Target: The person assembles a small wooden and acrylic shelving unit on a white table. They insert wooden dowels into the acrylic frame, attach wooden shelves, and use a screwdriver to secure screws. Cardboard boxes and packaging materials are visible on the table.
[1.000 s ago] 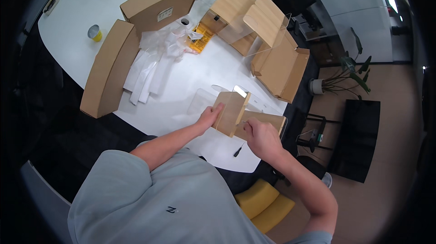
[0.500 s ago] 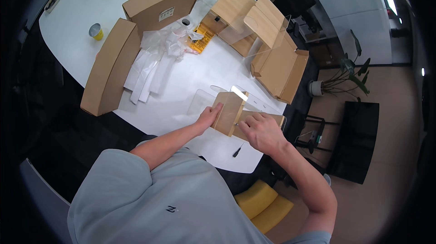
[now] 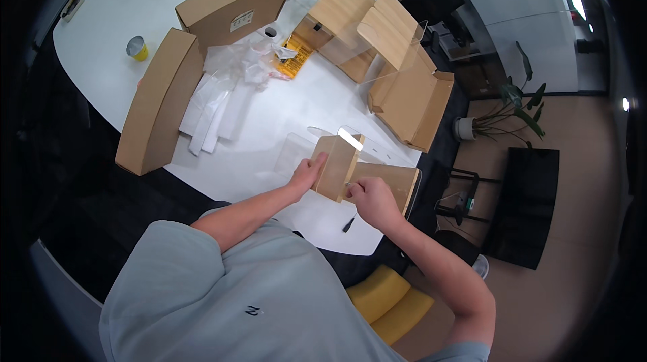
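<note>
While left hand [image 3: 307, 174] grips board [image 3: 330, 169] over near end of tabletop [image 3: 269, 119], right hand [image 3: 373, 201] curls at board's edge; cannot tell whether right grip is closed on anything. Second board [image 3: 389, 183] just beside. Risk: if left grip slackens while right hand pushes, board could tilt, edges slip out of line. Black tool [image 3: 348, 226] lies near tabletop edge; bump from right forearm [image 3: 435, 254] might roll it off.
</note>
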The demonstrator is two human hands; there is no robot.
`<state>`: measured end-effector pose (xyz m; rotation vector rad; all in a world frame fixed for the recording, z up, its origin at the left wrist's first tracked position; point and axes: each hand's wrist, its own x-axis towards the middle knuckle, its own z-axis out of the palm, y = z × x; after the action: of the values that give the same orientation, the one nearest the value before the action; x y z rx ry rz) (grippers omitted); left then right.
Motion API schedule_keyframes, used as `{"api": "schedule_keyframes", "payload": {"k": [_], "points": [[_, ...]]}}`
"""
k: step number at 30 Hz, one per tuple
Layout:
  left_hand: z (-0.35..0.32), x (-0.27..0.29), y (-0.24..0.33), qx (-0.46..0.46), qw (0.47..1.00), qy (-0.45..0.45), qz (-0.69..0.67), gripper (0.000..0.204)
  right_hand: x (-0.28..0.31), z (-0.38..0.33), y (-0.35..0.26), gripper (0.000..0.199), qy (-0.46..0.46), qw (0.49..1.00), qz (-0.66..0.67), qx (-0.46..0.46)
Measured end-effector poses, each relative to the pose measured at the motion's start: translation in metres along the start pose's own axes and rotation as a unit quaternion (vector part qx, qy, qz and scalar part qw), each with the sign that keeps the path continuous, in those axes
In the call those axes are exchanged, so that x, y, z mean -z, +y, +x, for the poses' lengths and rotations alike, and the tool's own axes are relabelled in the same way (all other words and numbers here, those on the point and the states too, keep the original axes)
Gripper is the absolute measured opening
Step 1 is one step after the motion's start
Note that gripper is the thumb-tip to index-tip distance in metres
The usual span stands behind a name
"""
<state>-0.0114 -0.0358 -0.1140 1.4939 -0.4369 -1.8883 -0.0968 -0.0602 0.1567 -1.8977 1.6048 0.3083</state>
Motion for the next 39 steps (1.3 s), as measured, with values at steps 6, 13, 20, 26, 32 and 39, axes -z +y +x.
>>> {"api": "schedule_keyframes", "payload": {"k": [6, 13, 20, 26, 32, 39], "points": [[-0.012, 0.002, -0.013, 0.009, 1.0, -0.025, 0.001, 0.085, 0.019, -0.01, -0.002, 0.023, 0.017, 0.996, -0.063, 0.057], [0.003, 0.037, -0.029, 0.006, 0.979, -0.18, -0.09, 0.093, 0.026, -0.001, 0.007, 0.02, 0.095, 0.978, -0.141, 0.124], [0.017, 0.036, 0.018, 0.033, 0.972, -0.136, -0.192, 0.1, 0.031, 0.007, 0.007, 0.015, 0.091, 0.949, -0.254, 0.163], [0.024, 0.027, 0.041, 0.062, 0.977, -0.136, -0.155, 0.108, 0.036, 0.015, 0.013, 0.012, 0.104, 0.934, -0.249, 0.233], [0.043, 0.018, 0.031, 0.025, 0.989, -0.116, -0.091, 0.103, 0.036, 0.016, 0.008, 0.008, 0.101, 0.926, -0.261, 0.255], [0.058, 0.002, 0.016, -0.022, 0.998, -0.047, -0.035, 0.072, 0.042, 0.024, 0.0, 0.004, 0.084, 0.844, -0.406, 0.34]]}}
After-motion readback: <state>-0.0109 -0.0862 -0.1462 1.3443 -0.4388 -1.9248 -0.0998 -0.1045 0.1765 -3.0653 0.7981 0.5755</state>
